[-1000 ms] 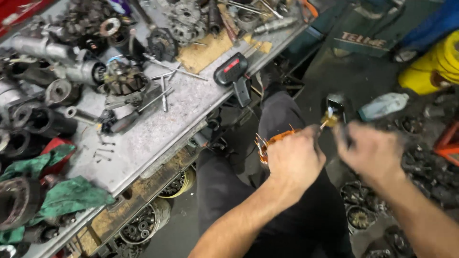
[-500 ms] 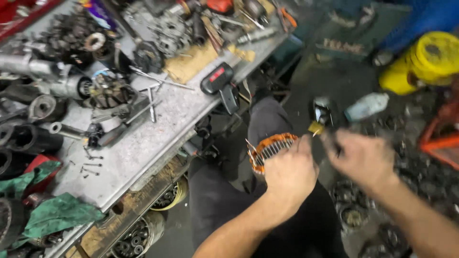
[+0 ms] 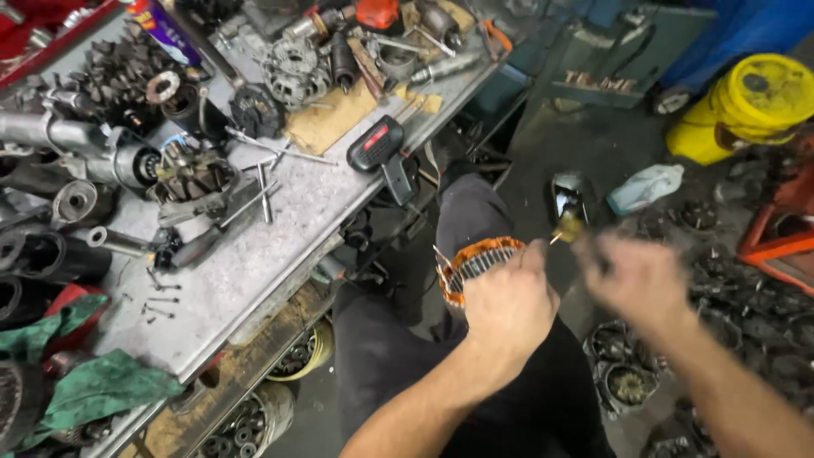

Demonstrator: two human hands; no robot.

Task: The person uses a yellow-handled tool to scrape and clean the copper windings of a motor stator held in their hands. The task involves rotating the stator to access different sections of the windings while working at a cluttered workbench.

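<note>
Left hand (image 3: 509,309) clenched round the copper-wound stator (image 3: 471,261); right hand (image 3: 638,280) blurred — grip unclear, beside a small brass-coloured tool (image 3: 566,227).

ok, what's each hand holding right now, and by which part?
Left hand grips the copper-wound ring by its near rim, over the lap. Right hand is motion-blurred; a small yellowish tool tip shows beyond it, but the grip itself cannot be told.

A ring-shaped stator (image 3: 476,263) with orange copper windings and a grey slotted metal core sits tilted over the person's lap, well clear of the bench, clasped at its near edge. Thin wire ends stick out on its left side. Just beside it a small brass-coloured tool (image 3: 566,227) (blurred) points toward the ring.
</note>
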